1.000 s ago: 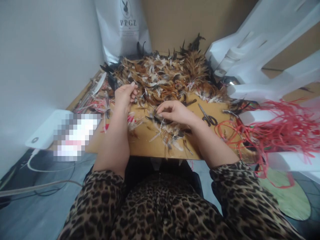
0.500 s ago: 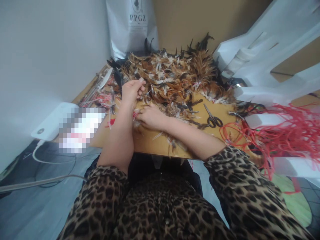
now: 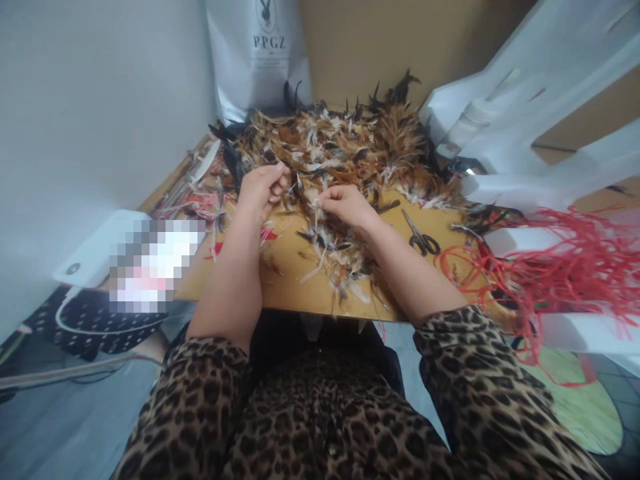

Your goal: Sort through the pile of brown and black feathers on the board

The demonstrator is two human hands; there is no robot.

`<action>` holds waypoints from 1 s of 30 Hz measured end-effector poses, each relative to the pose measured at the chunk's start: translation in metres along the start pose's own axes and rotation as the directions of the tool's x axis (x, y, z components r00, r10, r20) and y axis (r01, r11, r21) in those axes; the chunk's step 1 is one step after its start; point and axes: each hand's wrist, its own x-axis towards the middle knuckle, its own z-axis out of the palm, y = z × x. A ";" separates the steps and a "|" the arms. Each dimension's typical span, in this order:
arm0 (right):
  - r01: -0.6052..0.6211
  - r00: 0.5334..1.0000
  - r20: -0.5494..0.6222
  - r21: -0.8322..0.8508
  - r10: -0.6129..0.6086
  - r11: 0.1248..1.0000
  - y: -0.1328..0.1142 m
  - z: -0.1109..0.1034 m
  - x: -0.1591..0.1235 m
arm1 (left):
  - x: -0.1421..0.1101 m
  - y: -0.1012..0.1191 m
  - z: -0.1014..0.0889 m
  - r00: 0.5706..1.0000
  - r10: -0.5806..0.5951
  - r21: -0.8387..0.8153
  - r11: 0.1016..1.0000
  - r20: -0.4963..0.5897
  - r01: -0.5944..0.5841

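My left hand is raised at the near left edge of a heap of brown, white and black feathers. Its thumb and forefinger are pinched together; something small and pale may show at the tips, too small to name. To its right, my right hand is closed in a pinch over the near part of the heap. Whitish wisps show at its fingertips, and I cannot tell what it grips. Loose feathers lie below it on the yellow-brown tabletop. Black-handled scissors lie open-bladed right of that hand.
Tangled red strings hang over a white rack at the right. On the left are a lit, blurred-out screen and a white device with a cable. Behind the heap stands a silver bag. Dotted fabric shows lower left.
My right hand has moved up and right, away from my left forearm, and the feathers below it are now uncovered. My left hand stays nearly in place. Dotted fabric has appeared at lower left.
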 end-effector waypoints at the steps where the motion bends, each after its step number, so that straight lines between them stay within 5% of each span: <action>1: -0.029 0.999 -0.029 0.098 0.032 0.995 0.003 -0.001 0.001 | 0.000 -0.003 0.001 0.999 -0.029 0.009 1.000 0.040 0.029; 5: -0.107 0.989 -0.053 0.378 0.138 0.919 0.012 0.001 0.002 | -0.004 -0.013 0.007 0.983 -0.117 0.072 0.992 0.145 0.107; 8: -0.097 0.988 -0.062 0.438 0.138 0.894 0.014 0.003 0.002 | -0.006 -0.019 0.013 0.966 -0.123 0.106 0.989 0.229 0.101; 15: 0.042 0.999 -0.035 0.303 -0.033 0.952 0.014 0.004 -0.003 | -0.009 -0.027 0.026 0.987 -0.061 0.117 0.992 0.146 0.044; 26: 0.061 0.998 -0.010 0.212 -0.061 0.975 0.020 -0.003 -0.002 | -0.003 -0.028 0.021 0.997 -0.021 0.071 0.997 0.070 0.016; 30: 0.114 0.993 -0.041 0.004 -0.114 0.993 0.029 -0.007 0.000 | -0.004 -0.026 0.022 0.998 -0.016 0.046 0.999 0.062 0.014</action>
